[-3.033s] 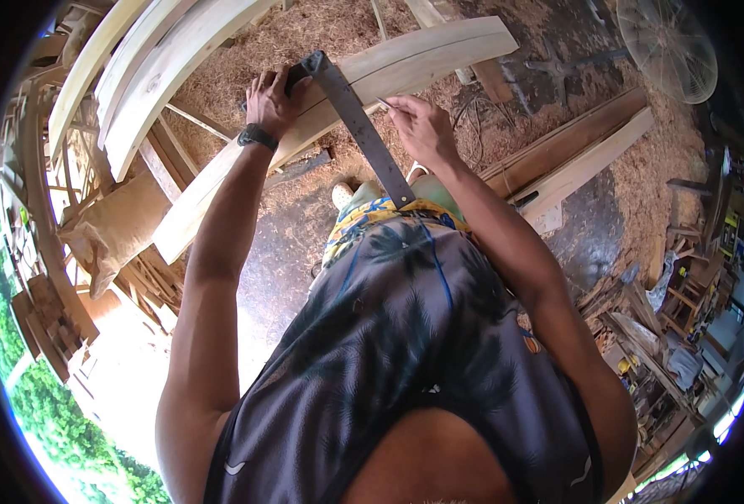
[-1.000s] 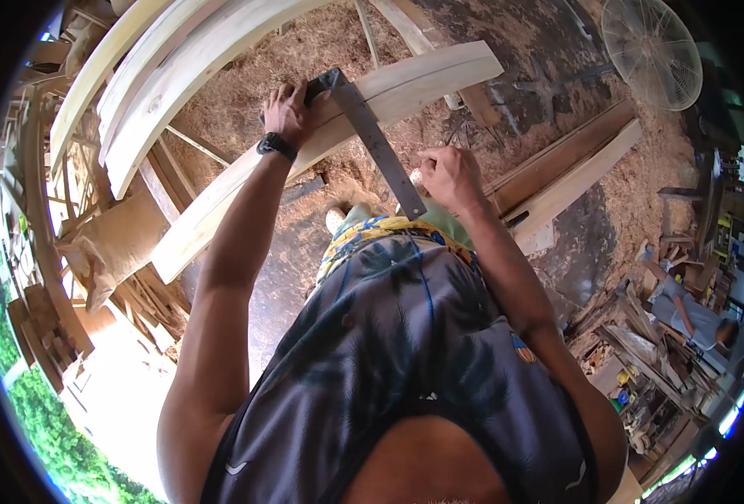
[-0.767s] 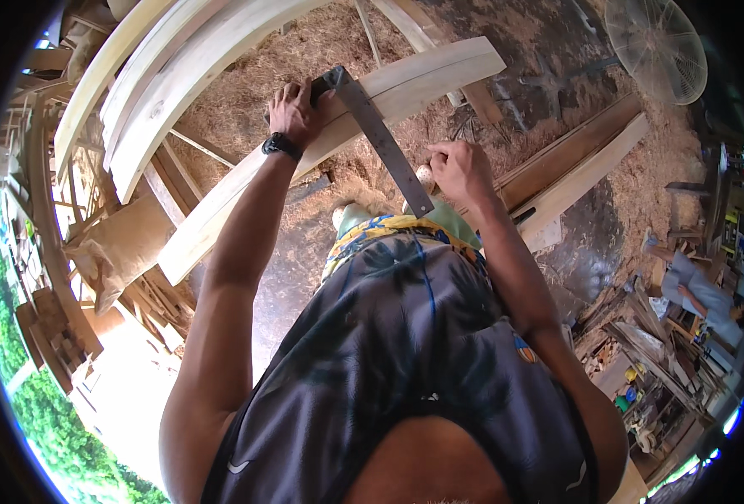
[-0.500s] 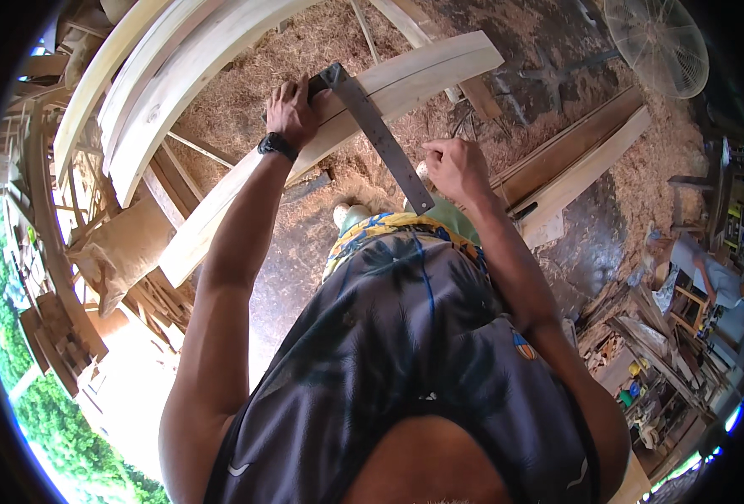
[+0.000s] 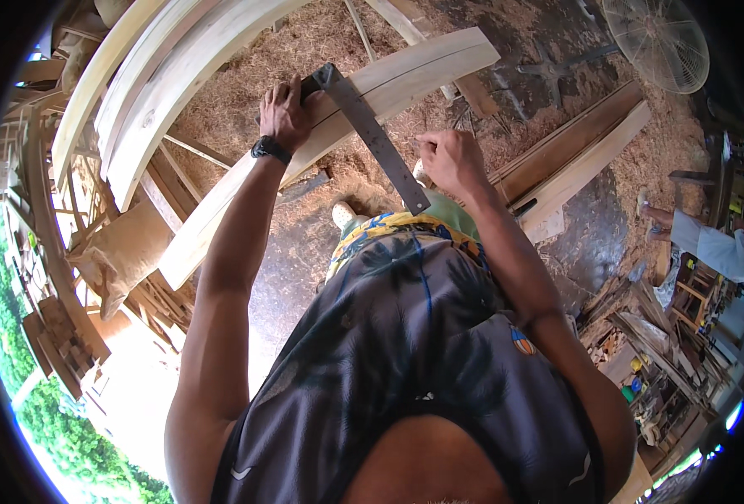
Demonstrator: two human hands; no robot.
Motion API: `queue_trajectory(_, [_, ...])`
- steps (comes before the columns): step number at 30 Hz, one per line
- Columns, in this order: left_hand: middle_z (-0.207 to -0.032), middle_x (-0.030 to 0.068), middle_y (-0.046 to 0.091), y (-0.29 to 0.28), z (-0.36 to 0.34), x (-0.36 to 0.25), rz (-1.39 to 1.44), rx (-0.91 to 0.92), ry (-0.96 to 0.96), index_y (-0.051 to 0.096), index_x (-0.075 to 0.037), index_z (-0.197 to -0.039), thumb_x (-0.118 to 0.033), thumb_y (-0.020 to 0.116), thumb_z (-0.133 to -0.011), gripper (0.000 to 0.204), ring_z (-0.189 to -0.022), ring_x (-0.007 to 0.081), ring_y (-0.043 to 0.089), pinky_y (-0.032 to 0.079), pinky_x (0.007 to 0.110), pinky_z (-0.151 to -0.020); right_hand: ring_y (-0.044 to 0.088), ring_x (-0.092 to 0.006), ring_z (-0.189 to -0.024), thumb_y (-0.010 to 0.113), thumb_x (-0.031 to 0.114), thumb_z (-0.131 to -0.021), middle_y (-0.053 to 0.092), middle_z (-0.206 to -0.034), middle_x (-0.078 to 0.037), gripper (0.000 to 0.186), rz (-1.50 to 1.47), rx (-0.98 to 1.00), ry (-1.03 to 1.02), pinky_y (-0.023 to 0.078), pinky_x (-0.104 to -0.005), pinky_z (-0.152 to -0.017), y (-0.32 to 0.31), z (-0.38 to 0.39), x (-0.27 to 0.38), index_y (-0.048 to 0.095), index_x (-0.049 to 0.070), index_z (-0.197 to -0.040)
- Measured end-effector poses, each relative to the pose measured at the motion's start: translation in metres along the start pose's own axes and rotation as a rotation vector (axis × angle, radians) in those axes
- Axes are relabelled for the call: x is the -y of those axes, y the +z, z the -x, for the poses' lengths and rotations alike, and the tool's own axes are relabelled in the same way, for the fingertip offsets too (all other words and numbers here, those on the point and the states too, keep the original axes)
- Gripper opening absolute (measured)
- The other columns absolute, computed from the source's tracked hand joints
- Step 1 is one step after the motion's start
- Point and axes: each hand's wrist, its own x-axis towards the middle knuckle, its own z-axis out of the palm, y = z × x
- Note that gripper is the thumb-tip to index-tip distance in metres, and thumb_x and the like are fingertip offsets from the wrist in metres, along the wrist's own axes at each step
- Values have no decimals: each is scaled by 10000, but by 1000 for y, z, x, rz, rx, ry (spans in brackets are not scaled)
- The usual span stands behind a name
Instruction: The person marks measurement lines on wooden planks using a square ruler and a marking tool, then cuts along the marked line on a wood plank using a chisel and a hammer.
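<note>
A long, pale curved board [image 5: 427, 71] runs slantwise in front of me, with a dark line or crack along its right part. My left hand [image 5: 286, 116], a black watch at its wrist, grips the dark stock of a try square [image 5: 378, 144] against the board's far edge. The square's metal blade crosses the board and reaches back toward my body. To the right of the blade is my right hand [image 5: 453, 161], raised off the board. Its fingers are closed with the index finger toward the blade; what they hold, if anything, is too small to make out.
More curved boards [image 5: 191, 71] stand at the upper left. Wood shavings [image 5: 263, 50] cover the floor. Long planks [image 5: 578, 155] lie to the right, below a round fan [image 5: 657, 42]. A person [image 5: 708, 244] and scrap wood [image 5: 674, 353] are at the far right.
My right hand has shifted slightly left and away from me. The left hand still holds the square at the board. The other person at the right has changed posture, a leg now showing.
</note>
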Motion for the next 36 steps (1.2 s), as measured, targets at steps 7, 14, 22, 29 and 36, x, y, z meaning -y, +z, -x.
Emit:
queue_trajectory(7, [-1081, 187, 651, -3, 0, -2, -43, -36, 11, 625, -41, -1297, -459, 614, -963, 535, -1043, 391, 596, 462, 514, -899, 728, -343, -824, 629, 253, -891, 749, -934, -162, 250, 2, -6, -59, 597, -403, -747, 2, -25, 14, 780, 186, -1079])
queue_trajectory(14, [-1075, 194, 670, -5, 0, -5, -57, -48, 4, 647, -39, -1284, -443, 619, -962, 518, -1043, 383, 612, 473, 504, -897, 732, -329, -861, 597, 327, -910, 759, -985, -125, 308, -77, -29, -101, 601, -399, -798, 46, -98, 27, 755, 229, -1155])
queue_trajectory(22, [-1103, 189, 664, -8, 1, -4, -21, -18, -19, 630, -37, -1296, -463, 587, -976, 535, -1071, 382, 601, 468, 500, -932, 727, -363, -922, 618, 293, -913, 745, -984, -191, 279, -22, -87, -139, 595, -438, -827, 53, -130, 64, 756, 183, -1130])
queue_trajectory(29, [-1218, 187, 624, -5, -1, -4, -13, 56, -75, 565, -71, -1383, -534, 524, -989, 609, -1172, 372, 560, 432, 484, -1027, 723, -391, -869, 623, 232, -885, 735, -910, -216, 239, 142, -58, -291, 592, -460, -811, 52, -123, 52, 763, 129, -1048])
queue_trajectory(36, [-1280, 193, 606, -5, 5, -2, -1, 120, -127, 550, -75, -1407, -572, 475, -997, 649, -1229, 380, 531, 396, 482, -1069, 720, -395, -830, 617, 190, -854, 734, -902, -211, 204, 318, 130, -318, 595, -440, -795, 29, -55, 25, 773, 88, -939])
